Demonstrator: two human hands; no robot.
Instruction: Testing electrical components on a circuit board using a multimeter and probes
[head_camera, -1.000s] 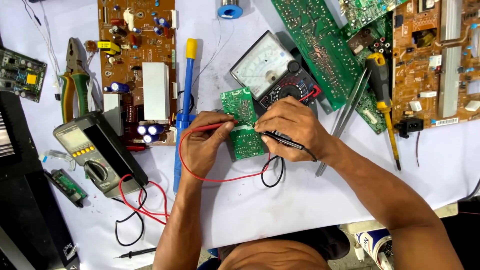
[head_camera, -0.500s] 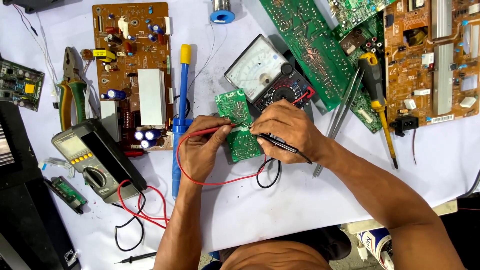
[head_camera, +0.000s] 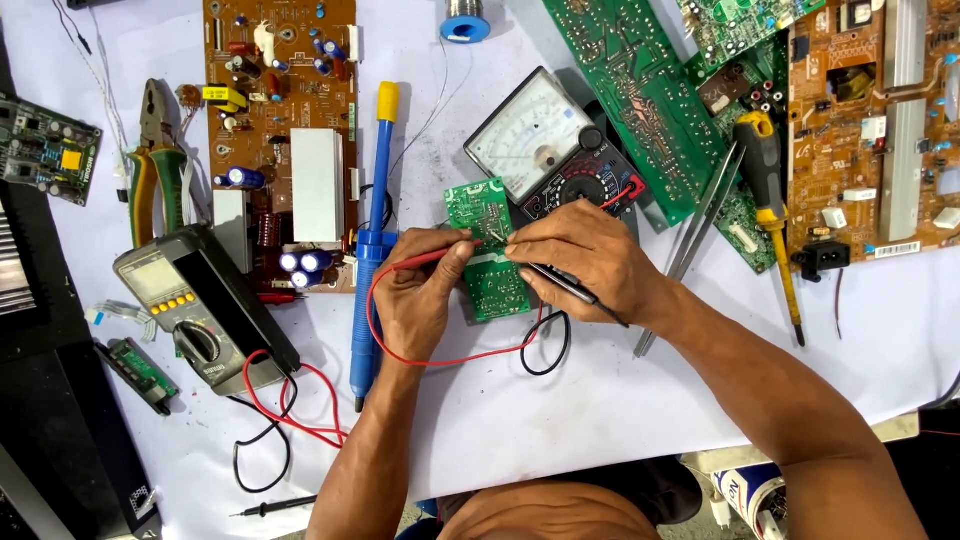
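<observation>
A small green circuit board (head_camera: 484, 212) lies on the white table cover near the middle. My left hand (head_camera: 425, 290) grips a red test probe (head_camera: 418, 260) whose tip touches the board. My right hand (head_camera: 585, 260) holds a black test probe (head_camera: 570, 287) against the same board, its tip hidden under my fingers. Red and black leads (head_camera: 470, 358) loop below my hands. An analog multimeter (head_camera: 555, 150) with a white dial face sits just behind the board.
A brown circuit board (head_camera: 285, 90) lies at the back left, a blue desoldering pump (head_camera: 372, 240) beside it. A digital multimeter (head_camera: 195, 305) and pliers (head_camera: 158, 160) are left. A yellow-handled screwdriver (head_camera: 772, 200), tweezers (head_camera: 700, 230), green boards (head_camera: 640, 90) and a brown board (head_camera: 880, 110) fill the right.
Both hands stay on the small green board with the probes; they shifted only slightly. The view has drifted a little.
</observation>
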